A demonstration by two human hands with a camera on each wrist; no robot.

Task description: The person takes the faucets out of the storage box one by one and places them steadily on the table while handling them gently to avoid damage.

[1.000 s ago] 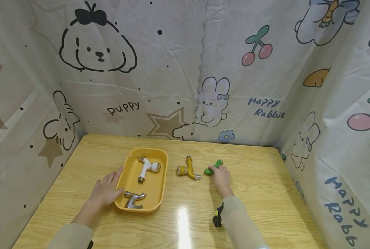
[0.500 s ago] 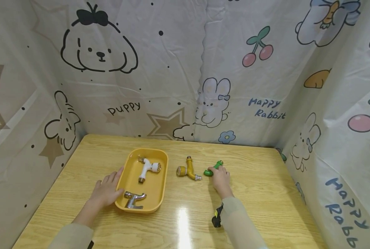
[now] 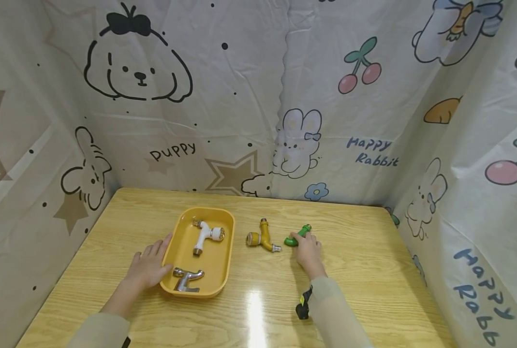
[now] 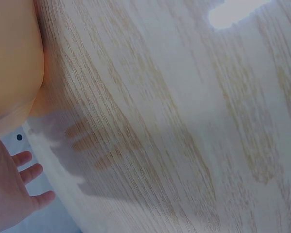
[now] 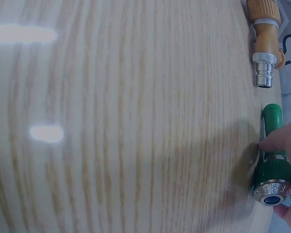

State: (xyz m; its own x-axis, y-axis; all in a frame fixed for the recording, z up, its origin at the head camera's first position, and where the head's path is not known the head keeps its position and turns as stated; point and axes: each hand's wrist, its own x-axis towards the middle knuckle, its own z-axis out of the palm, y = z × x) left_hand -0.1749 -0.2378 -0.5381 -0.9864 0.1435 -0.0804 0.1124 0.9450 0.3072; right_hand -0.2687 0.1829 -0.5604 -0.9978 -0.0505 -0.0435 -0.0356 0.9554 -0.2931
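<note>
A: Where is the green tap (image 3: 303, 230) found?
B: It is seen right of centre in the lower half of the head view, on the wooden table (image 3: 362, 285), and at the right edge of the right wrist view. It is pinched by the right hand (image 3: 309, 250), with thumb and fingers brought together on it, and part of it is covered.
A: And the left hand (image 3: 147, 266)?
B: It is laid against the left side of the yellow tray (image 3: 216, 266), left of centre in the head view. The fingers are loosely extended and slightly spread, the thumb is placed at the rim, and nothing is gripped.
A: What is contained in the tray?
B: A white tap (image 3: 204, 238) is seen in its upper part, and a silver tap (image 3: 188, 278) near its lower left corner.
A: What is placed between the tray and the green tap?
B: A dark yellow tap (image 3: 265, 238), whose silver nozzle (image 5: 264, 74) is pointed towards the green one; a gap is left between them.
</note>
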